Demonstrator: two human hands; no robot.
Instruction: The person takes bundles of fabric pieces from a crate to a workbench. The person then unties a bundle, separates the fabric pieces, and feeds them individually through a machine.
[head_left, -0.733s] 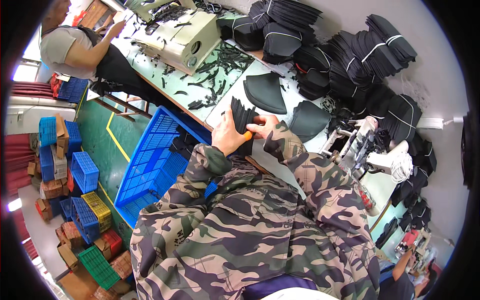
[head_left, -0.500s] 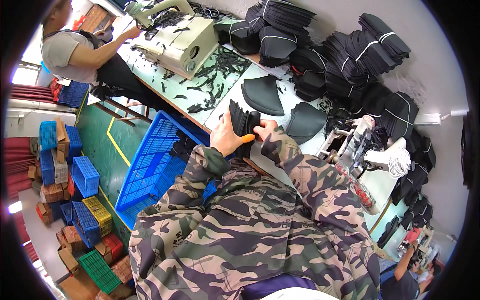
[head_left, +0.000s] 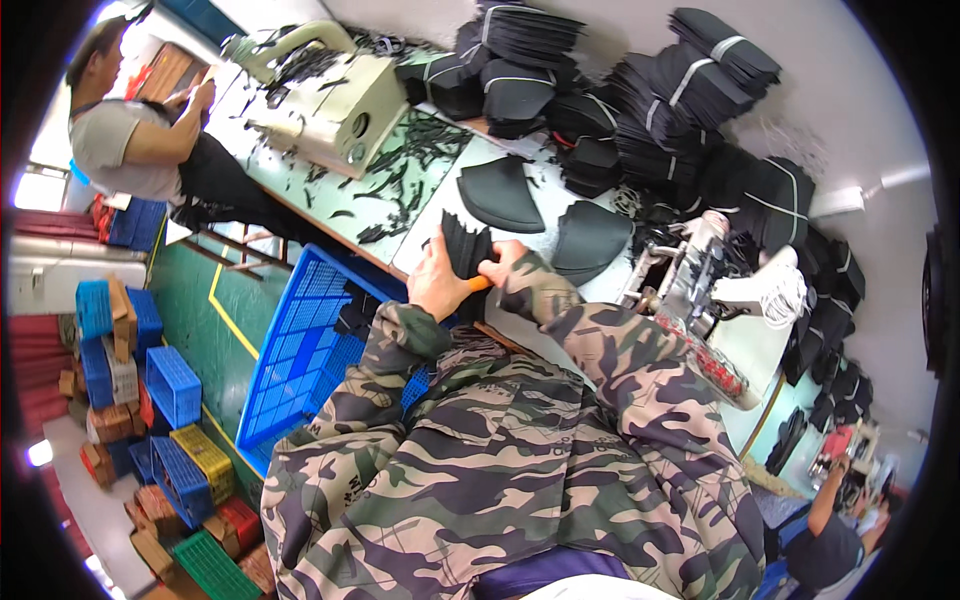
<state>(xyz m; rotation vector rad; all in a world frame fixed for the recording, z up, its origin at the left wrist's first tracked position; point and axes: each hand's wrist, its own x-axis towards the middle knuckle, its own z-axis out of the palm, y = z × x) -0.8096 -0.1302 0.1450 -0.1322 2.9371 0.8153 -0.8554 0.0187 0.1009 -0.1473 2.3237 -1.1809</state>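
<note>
We stand at one table (head_left: 436,198). Eight o'clock from the hands, our camouflage sleeve (head_left: 408,335) partly hides one lattice-walled plastic crate (head_left: 290,340). One cream machine (head_left: 345,120) sits at eleven; string-tied black bundles (head_left: 690,80) at two overlap beyond counting. Two smooth, fan-shaped pieces (head_left: 503,195) lie at one and three. Our left grip (head_left: 435,283) clamps one ridged black stack (head_left: 460,245) near the table edge, its lower end hidden; our right grip (head_left: 507,262) meets its right side, whether pinching we cannot tell. One orange cover (head_left: 479,284) caps the left thumb. Curled scraps (head_left: 425,140) are too many to count.
</note>
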